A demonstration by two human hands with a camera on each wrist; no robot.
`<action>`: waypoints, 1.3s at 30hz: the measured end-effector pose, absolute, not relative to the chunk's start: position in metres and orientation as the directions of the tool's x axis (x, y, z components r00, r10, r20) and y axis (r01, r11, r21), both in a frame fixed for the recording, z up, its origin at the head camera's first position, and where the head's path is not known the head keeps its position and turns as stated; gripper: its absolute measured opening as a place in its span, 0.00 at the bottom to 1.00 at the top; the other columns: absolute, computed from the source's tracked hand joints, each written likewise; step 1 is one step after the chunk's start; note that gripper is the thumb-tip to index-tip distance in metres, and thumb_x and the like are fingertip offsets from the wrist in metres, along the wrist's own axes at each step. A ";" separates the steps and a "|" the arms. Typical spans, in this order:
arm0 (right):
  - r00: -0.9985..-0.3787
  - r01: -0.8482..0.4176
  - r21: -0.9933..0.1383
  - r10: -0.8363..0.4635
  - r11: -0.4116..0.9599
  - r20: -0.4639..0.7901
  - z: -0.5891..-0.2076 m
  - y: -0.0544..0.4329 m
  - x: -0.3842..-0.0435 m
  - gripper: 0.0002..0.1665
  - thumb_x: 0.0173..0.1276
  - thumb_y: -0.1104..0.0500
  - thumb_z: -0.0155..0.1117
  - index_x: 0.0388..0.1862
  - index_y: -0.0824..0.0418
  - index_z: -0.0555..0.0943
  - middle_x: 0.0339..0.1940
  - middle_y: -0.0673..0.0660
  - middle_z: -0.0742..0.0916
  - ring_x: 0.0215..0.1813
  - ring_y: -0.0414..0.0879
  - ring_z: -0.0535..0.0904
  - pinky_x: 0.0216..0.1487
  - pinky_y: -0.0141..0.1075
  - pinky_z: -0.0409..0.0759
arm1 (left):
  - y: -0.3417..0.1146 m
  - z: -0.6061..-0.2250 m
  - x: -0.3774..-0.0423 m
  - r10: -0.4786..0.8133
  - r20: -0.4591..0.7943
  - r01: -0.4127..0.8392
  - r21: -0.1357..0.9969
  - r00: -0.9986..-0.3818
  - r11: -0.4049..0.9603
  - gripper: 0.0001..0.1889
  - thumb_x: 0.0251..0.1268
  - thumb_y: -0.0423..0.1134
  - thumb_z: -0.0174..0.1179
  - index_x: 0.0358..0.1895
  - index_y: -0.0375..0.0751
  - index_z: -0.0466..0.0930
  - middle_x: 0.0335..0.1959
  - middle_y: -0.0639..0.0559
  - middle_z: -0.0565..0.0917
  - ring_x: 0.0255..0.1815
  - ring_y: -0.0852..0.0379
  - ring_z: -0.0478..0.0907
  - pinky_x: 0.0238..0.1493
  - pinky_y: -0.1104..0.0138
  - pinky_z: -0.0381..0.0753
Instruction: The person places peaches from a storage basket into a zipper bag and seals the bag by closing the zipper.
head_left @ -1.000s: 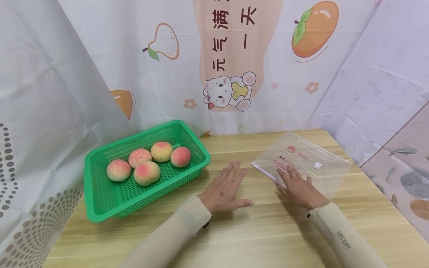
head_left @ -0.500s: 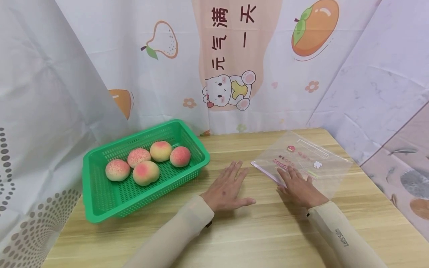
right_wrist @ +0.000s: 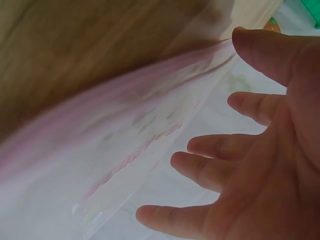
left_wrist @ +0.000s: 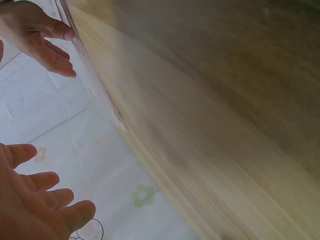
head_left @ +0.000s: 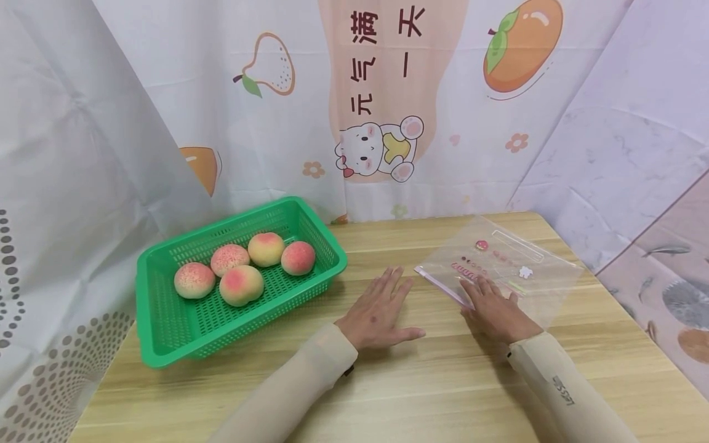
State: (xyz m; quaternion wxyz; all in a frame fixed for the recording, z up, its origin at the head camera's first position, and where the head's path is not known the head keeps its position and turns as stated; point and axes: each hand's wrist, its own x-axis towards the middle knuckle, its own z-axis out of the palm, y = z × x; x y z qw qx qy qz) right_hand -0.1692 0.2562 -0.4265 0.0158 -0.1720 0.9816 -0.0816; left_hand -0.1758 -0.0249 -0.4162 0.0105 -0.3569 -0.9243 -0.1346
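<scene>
My left hand hovers palm down over the wooden table, its fingers spread and holding nothing. It is between a green basket and a clear zip bag. Over the near edge of that flat bag is my right hand, fingers apart. In the right wrist view the bag's pink zip strip runs under the hand, with no grip on it; whether any fingertip touches the bag I cannot tell. Several pink and yellow peaches, one of them the front peach, lie in the basket.
The wooden table fills the lower part of the head view. A printed curtain hangs along its back edge. Dotted cloth hangs at the left, patterned cloth at the right.
My left hand has drifted slightly to the right. The right hand has barely shifted over the bag. Basket, peaches and bag lie as before.
</scene>
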 end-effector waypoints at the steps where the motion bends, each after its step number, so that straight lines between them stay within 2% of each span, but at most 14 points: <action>1: -0.940 -0.334 -0.167 -0.340 0.928 -0.006 -0.426 0.256 -0.170 0.34 0.75 0.54 0.58 0.73 0.69 0.62 0.69 0.81 0.66 0.69 0.78 0.62 0.53 0.81 0.60 | -0.025 -0.416 -0.176 0.657 0.116 0.663 0.242 -0.745 0.709 0.50 0.64 0.72 0.54 0.78 0.40 0.55 0.80 0.38 0.49 0.80 0.41 0.45 0.76 0.49 0.54; 16: -0.945 -0.316 -0.172 -0.326 0.933 -0.034 -0.430 0.257 -0.173 0.33 0.75 0.54 0.58 0.71 0.69 0.64 0.69 0.82 0.65 0.69 0.79 0.61 0.52 0.83 0.57 | -0.022 -0.417 -0.175 0.671 0.143 0.685 0.214 -0.727 0.696 0.49 0.64 0.71 0.54 0.77 0.39 0.56 0.79 0.38 0.52 0.80 0.41 0.47 0.75 0.50 0.56; 21: -0.943 -0.322 -0.190 -0.331 0.928 -0.019 -0.431 0.257 -0.174 0.22 0.74 0.56 0.59 0.61 0.66 0.70 0.66 0.80 0.69 0.67 0.79 0.63 0.50 0.83 0.58 | -0.020 -0.416 -0.174 0.671 0.132 0.682 0.222 -0.729 0.697 0.49 0.64 0.71 0.54 0.78 0.40 0.55 0.79 0.38 0.51 0.80 0.41 0.46 0.75 0.50 0.55; 25: -0.941 -0.335 -0.193 -0.340 0.922 0.008 -0.432 0.257 -0.174 0.13 0.74 0.57 0.60 0.51 0.63 0.72 0.58 0.73 0.74 0.64 0.76 0.68 0.47 0.83 0.60 | -0.020 -0.417 -0.174 0.672 0.133 0.683 0.222 -0.728 0.696 0.49 0.64 0.71 0.54 0.78 0.40 0.54 0.80 0.38 0.51 0.80 0.41 0.46 0.75 0.50 0.55; 33: -0.939 -0.341 -0.173 -0.344 0.924 0.011 -0.432 0.256 -0.175 0.08 0.74 0.59 0.59 0.40 0.61 0.71 0.47 0.65 0.74 0.56 0.69 0.72 0.45 0.81 0.64 | -0.018 -0.416 -0.173 0.673 0.136 0.684 0.227 -0.727 0.693 0.49 0.65 0.71 0.54 0.78 0.40 0.54 0.80 0.39 0.51 0.80 0.41 0.46 0.75 0.50 0.55; 39: -0.939 -0.339 -0.158 -0.344 0.927 -0.005 -0.430 0.257 -0.175 0.06 0.74 0.62 0.57 0.39 0.63 0.70 0.57 0.76 0.75 0.62 0.76 0.69 0.47 0.81 0.63 | -0.017 -0.416 -0.172 0.677 0.132 0.686 0.234 -0.724 0.688 0.50 0.65 0.71 0.53 0.79 0.40 0.53 0.80 0.39 0.50 0.80 0.41 0.46 0.75 0.50 0.54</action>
